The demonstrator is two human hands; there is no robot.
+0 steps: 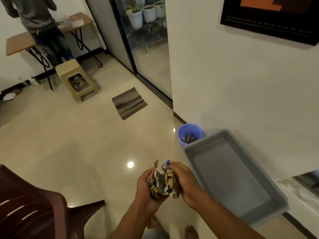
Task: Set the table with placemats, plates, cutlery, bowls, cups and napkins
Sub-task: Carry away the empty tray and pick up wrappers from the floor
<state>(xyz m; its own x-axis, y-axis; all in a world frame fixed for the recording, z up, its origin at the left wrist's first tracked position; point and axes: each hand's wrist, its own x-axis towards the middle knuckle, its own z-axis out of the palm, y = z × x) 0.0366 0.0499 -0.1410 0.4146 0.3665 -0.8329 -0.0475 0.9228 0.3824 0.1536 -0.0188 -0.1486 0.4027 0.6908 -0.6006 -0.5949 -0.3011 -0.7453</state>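
Crumpled paper wad (164,181), upright, gripped between both hands.

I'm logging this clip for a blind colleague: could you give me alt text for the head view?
Both hands, left and right, hold a crumpled wad of paper over a glossy tiled floor. Ahead to the right, a blue bin with scraps inside stands by the wall, beside a grey tray. Farther off are a doormat, a stool and a standing person.
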